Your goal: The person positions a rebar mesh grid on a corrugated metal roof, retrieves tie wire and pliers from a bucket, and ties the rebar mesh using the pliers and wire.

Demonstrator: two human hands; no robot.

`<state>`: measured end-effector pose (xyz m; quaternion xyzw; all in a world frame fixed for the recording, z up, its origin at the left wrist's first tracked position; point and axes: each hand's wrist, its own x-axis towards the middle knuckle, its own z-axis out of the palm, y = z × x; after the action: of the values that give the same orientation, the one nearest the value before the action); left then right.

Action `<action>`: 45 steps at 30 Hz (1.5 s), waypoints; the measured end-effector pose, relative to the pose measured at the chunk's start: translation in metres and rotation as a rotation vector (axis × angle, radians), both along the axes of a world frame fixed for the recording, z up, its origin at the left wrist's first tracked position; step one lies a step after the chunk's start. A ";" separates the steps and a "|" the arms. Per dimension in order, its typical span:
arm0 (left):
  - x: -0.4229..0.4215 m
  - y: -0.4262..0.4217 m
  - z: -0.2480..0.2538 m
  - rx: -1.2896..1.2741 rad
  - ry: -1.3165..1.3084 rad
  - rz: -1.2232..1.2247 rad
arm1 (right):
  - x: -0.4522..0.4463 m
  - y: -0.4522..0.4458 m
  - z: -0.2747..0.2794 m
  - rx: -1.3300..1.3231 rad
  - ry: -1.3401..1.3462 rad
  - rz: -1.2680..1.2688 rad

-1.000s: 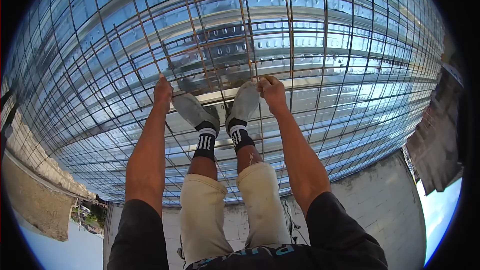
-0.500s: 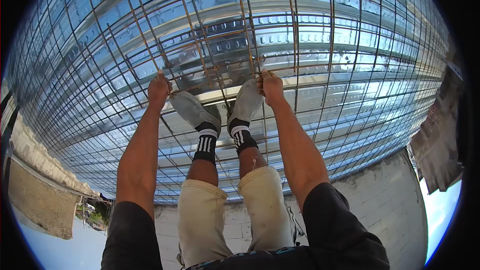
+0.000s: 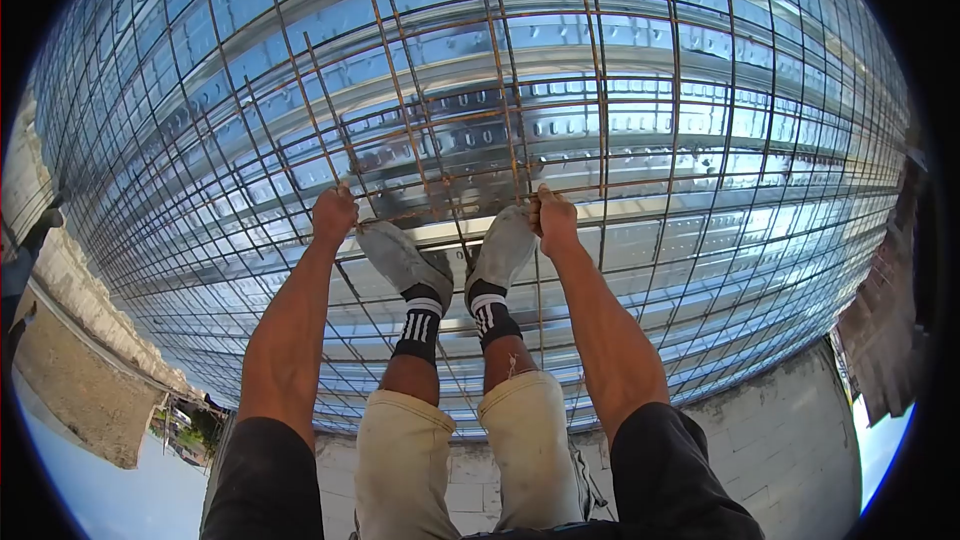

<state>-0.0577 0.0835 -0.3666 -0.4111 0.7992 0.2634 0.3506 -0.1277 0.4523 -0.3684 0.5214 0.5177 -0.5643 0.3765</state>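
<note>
The left hand (image 3: pixel 335 213) and right hand (image 3: pixel 556 218) are still gripping, apparently with fingers closed, the rebar mesh (image 3: pixel 603 105) lying over ribbed metal decking (image 3: pixel 640 123), so the hold is remaining unchanged.

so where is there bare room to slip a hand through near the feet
Best guess: the openings in the rebar mesh right of the right hand, where bare metal decking shows between bars. It is crowded between the right hand and left hand, where bars overlap closely ahead of the shoes.
</note>
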 end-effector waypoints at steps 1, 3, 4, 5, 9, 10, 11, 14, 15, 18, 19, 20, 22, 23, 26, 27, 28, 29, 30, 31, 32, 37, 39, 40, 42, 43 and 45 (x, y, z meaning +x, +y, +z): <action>0.001 -0.001 -0.001 -0.021 -0.014 -0.023 | 0.001 0.000 -0.001 0.016 0.018 -0.002; 0.000 0.000 0.000 -0.050 -0.034 -0.055 | 0.007 0.000 -0.001 0.039 0.037 -0.006; 0.000 0.003 0.003 -0.061 -0.047 -0.069 | 0.010 0.001 -0.001 0.050 0.043 -0.008; -0.002 0.007 0.005 -0.112 -0.071 -0.092 | 0.011 0.001 -0.002 0.060 0.057 -0.012; -0.004 0.026 0.026 -0.215 -0.075 -0.078 | 0.011 -0.002 0.002 0.113 0.066 -0.011; -0.007 0.031 0.030 -0.216 -0.043 -0.045 | 0.009 -0.005 -0.003 0.127 0.079 0.010; -0.008 0.037 0.034 -0.235 -0.010 -0.088 | 0.011 -0.004 -0.005 0.148 0.082 0.033; -0.003 0.038 0.017 -0.190 0.005 -0.056 | 0.020 -0.010 -0.034 0.315 0.146 0.171; -0.003 0.033 0.013 -0.122 -0.063 0.003 | 0.019 -0.010 -0.031 0.338 0.154 0.202; 0.008 0.033 0.036 0.047 0.137 0.145 | 0.000 -0.006 0.013 0.162 0.046 0.214; 0.004 0.038 0.066 0.134 0.202 0.197 | -0.006 0.005 0.027 0.155 0.094 0.365; 0.025 0.040 0.063 0.211 0.251 0.355 | -0.010 0.017 0.047 0.183 0.145 0.521; 0.052 0.049 0.112 0.137 0.290 0.293 | -0.009 0.046 0.088 0.264 0.297 0.754; 0.062 0.053 0.148 0.189 0.221 0.342 | -0.006 0.060 0.118 0.267 0.308 0.739; 0.140 0.052 0.230 0.197 0.035 0.449 | 0.017 0.105 0.204 0.283 0.246 0.674; 0.180 0.048 0.246 0.200 0.049 0.470 | 0.030 0.118 0.229 0.291 0.235 0.619; 0.155 0.055 0.322 0.236 -0.086 0.595 | 0.038 0.127 0.261 0.275 0.204 0.583; 0.171 0.054 0.348 0.258 -0.083 0.686 | 0.044 0.135 0.291 0.248 0.153 0.550; 0.194 0.054 0.373 0.285 -0.086 0.778 | 0.049 0.140 0.318 0.222 0.096 0.519; 0.201 0.055 0.399 0.268 -0.092 0.804 | 0.054 0.143 0.340 0.216 0.089 0.510; 0.209 0.058 0.425 0.253 -0.103 0.835 | 0.058 0.147 0.361 0.212 0.077 0.506; 0.216 0.076 0.508 0.266 -0.121 0.949 | 0.100 0.162 0.420 0.117 0.034 0.349; 0.196 0.083 0.527 0.325 -0.098 0.941 | 0.108 0.154 0.445 0.111 0.038 0.342; 0.193 0.084 0.528 0.355 -0.066 0.947 | 0.113 0.150 0.458 0.109 0.038 0.339; 0.187 0.085 0.522 0.413 -0.003 0.962 | 0.122 0.148 0.475 0.073 0.021 0.308; 0.178 0.086 0.528 0.436 0.007 0.962 | 0.125 0.145 0.486 0.053 0.011 0.279; 0.152 0.086 0.534 0.484 0.035 0.957 | 0.128 0.144 0.497 0.028 -0.006 0.238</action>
<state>0.0946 0.1693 0.1672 -0.6324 0.4447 0.5772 0.2628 0.0008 0.5967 0.1290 0.4633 0.5826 -0.5066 0.4351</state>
